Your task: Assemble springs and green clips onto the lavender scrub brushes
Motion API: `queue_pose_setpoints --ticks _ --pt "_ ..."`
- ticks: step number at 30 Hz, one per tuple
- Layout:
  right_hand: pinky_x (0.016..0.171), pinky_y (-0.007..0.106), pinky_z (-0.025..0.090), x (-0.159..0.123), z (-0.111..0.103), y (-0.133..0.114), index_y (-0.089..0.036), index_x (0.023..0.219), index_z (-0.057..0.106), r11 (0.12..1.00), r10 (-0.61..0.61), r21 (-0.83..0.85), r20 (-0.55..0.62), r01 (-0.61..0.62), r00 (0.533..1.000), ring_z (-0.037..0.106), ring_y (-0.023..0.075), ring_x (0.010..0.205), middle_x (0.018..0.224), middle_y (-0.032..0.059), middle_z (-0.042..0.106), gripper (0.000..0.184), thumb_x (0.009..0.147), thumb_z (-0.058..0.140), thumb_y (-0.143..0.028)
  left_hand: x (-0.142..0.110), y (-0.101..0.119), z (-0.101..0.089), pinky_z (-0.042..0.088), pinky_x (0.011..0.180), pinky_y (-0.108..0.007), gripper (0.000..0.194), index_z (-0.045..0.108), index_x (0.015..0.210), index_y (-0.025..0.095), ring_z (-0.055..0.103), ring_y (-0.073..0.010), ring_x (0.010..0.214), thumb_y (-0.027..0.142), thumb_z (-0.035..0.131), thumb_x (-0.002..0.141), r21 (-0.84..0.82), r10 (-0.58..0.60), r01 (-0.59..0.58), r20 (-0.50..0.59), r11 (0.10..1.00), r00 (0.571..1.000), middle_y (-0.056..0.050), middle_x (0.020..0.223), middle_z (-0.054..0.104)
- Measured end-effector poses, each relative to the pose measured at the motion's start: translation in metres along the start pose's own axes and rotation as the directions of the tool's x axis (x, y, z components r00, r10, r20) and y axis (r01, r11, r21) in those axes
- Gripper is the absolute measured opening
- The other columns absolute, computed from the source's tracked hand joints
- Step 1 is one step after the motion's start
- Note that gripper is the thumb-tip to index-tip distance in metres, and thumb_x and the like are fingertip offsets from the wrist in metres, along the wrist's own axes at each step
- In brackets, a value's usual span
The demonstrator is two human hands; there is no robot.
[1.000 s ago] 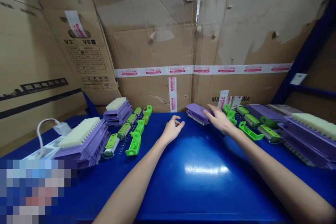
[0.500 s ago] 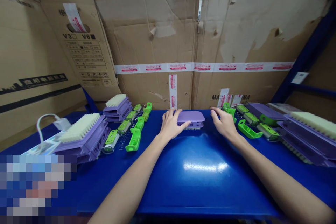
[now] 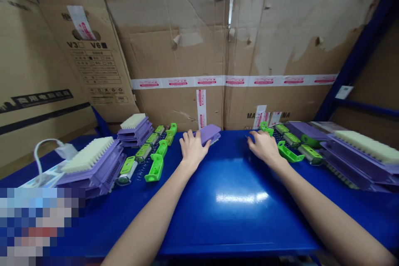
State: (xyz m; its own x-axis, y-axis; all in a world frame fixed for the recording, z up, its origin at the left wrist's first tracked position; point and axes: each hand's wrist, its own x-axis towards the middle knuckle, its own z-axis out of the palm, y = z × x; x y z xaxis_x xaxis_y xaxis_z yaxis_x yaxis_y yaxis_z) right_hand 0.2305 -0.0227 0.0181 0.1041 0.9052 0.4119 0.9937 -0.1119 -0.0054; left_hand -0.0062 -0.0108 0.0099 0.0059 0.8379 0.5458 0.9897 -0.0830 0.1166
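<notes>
Near the back of the blue table, a purple plastic brush housing [image 3: 209, 134] lies turned at an angle, pale bristles just showing beneath it. My left hand [image 3: 193, 146] grips its left end between thumb and fingers. To the right, my right hand [image 3: 264, 144] is low over the table beside a green bracket [image 3: 288, 153]. Its fingers are curled in, and a thin dark bit shows at the fingertips, too small to name. Another green piece [image 3: 264, 127] is just behind that hand.
On the left stand purple housings with cream bristles [image 3: 90, 153], green-and-clear parts [image 3: 127, 168], small springs [image 3: 141, 170] and green brackets [image 3: 155, 168]. More purple housings [image 3: 352, 158] are stacked at right. Cardboard [image 3: 174, 58] walls the back; a white cable [image 3: 36, 156] lies left.
My left hand has moved the purple brush housing leftward and turned it at an angle. My right hand's fingers have curled in more. The camera view has shifted slightly.
</notes>
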Motion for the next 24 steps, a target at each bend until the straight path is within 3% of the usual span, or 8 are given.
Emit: queue_pose_setpoints --ticks 11,18,24 --pt "0.078 0.046 0.041 0.005 -0.013 0.030 -0.012 0.108 0.062 0.981 0.170 -0.089 -0.005 -0.170 0.985 0.055 0.0342 0.101 0.105 0.0192 0.064 0.037 0.085 0.038 -0.027 -0.001 0.000 0.000 0.038 0.082 -0.043 0.054 0.054 0.119 0.016 0.047 -0.0316 0.102 0.055 0.042 0.084 0.038 0.017 -0.017 0.003 0.999 1.000 -0.016 0.108 0.056" --pt "0.078 0.043 0.041 0.010 -0.014 0.052 -0.013 0.103 0.064 0.946 0.318 -0.092 0.083 -0.310 0.945 0.060 0.0327 0.096 0.099 0.0187 0.066 0.036 0.085 0.038 -0.030 0.000 -0.002 0.001 0.037 0.084 -0.045 0.057 0.052 0.122 0.016 0.047 -0.0319 0.103 0.057 0.041 0.084 0.004 0.032 -0.032 0.024 0.999 0.999 -0.016 0.111 0.055" --pt "0.080 0.044 0.041 0.011 -0.017 0.054 -0.013 0.105 0.063 0.946 0.322 -0.091 0.129 -0.312 0.938 0.060 0.0330 0.098 0.099 0.0201 0.065 0.037 0.084 0.037 -0.028 0.001 -0.002 0.004 0.038 0.085 -0.044 0.057 0.050 0.125 0.018 0.046 -0.0315 0.105 0.056 0.041 0.084 -0.017 0.065 -0.064 0.036 0.998 0.997 -0.015 0.113 0.054"
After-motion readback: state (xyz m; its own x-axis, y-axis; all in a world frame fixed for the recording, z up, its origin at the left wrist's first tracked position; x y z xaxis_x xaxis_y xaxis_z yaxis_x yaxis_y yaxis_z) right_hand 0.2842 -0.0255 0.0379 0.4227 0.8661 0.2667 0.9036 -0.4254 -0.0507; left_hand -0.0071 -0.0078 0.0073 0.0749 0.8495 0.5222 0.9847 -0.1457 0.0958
